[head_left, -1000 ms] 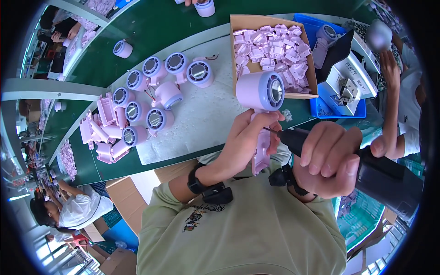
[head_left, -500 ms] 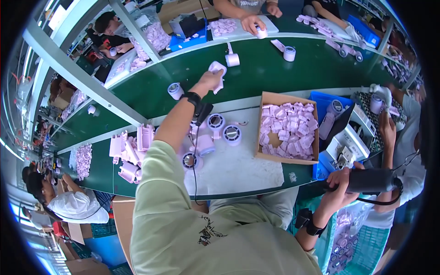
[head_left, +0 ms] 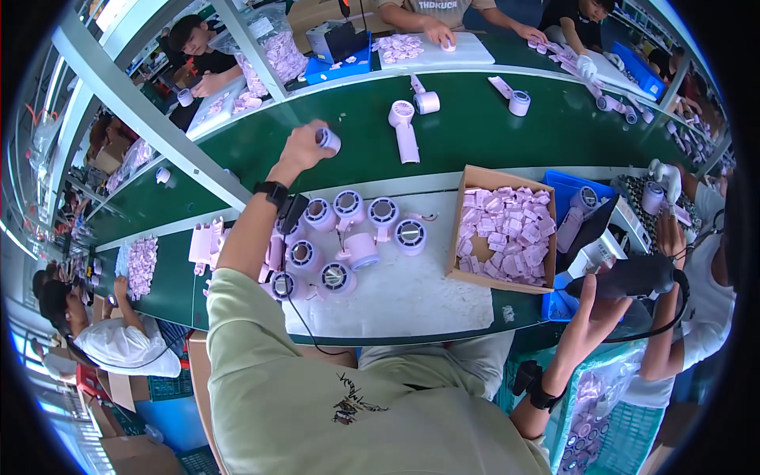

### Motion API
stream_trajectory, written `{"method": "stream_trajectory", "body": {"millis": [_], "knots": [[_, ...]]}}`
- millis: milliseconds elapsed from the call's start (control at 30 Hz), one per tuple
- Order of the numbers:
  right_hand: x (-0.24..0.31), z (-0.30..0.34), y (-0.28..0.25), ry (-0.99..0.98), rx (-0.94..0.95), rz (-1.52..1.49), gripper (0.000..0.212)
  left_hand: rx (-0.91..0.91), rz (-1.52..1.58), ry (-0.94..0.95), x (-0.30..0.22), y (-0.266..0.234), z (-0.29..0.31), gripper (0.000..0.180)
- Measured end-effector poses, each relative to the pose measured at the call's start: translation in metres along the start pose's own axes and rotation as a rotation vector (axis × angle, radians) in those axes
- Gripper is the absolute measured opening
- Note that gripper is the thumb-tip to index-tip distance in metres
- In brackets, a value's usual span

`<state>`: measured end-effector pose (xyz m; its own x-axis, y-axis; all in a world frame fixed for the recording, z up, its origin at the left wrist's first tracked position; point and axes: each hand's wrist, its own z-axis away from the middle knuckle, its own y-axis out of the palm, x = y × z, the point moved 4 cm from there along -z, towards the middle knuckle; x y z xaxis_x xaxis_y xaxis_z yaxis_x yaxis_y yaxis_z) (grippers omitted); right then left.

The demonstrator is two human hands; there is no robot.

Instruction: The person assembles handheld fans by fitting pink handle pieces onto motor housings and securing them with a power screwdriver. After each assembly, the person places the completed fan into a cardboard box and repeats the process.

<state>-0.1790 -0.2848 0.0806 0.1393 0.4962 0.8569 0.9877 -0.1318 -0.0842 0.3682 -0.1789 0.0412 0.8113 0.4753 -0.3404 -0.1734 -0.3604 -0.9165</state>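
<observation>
My left hand (head_left: 304, 150) reaches over the green belt (head_left: 356, 158), its fingers closed round a small pale-lilac fan head (head_left: 329, 141). To the right of it, an assembled lilac handheld fan (head_left: 404, 131) lies on the belt. Nearer me, several round fan heads (head_left: 348, 207) stand grouped on the white work mat (head_left: 404, 297), partly behind my left forearm. At the right, my right hand (head_left: 598, 307) holds a black cylindrical tool (head_left: 633, 277) with a cable, clear of the mat; its kind I cannot make out.
A cardboard box (head_left: 455, 265) of small lilac parts stands on the mat's right side, beside a blue bin (head_left: 558, 186). Lilac housings (head_left: 207, 241) lie at left. A metal frame post (head_left: 158, 111) slants across the left. Co-workers sit opposite and at both sides.
My left hand has laid the handheld fan on the belt, moved left and taken hold of the fan head there. My right hand still holds the black tool, with its fingers straighter.
</observation>
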Motion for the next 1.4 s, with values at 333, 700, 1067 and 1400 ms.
{"method": "stream_trajectory", "body": {"millis": [333,700,1067,1400], "knots": [[0.037,0.12,0.092,0.206,0.839,-0.587,0.078,-0.371,-0.042,0.601,-0.25,-0.053,0.236,0.044],[0.014,0.115,0.101,0.253,1.421,-0.231,0.065,0.158,0.065,0.558,-0.161,-0.027,0.303,0.039],[0.01,0.116,0.1,0.287,1.317,-0.221,0.063,0.035,-0.361,-0.092,-0.006,-0.062,0.328,0.047],[-0.006,0.106,0.093,0.297,1.165,-0.25,0.063,0.288,-0.234,-0.105,0.007,-0.059,0.299,0.047]]}}
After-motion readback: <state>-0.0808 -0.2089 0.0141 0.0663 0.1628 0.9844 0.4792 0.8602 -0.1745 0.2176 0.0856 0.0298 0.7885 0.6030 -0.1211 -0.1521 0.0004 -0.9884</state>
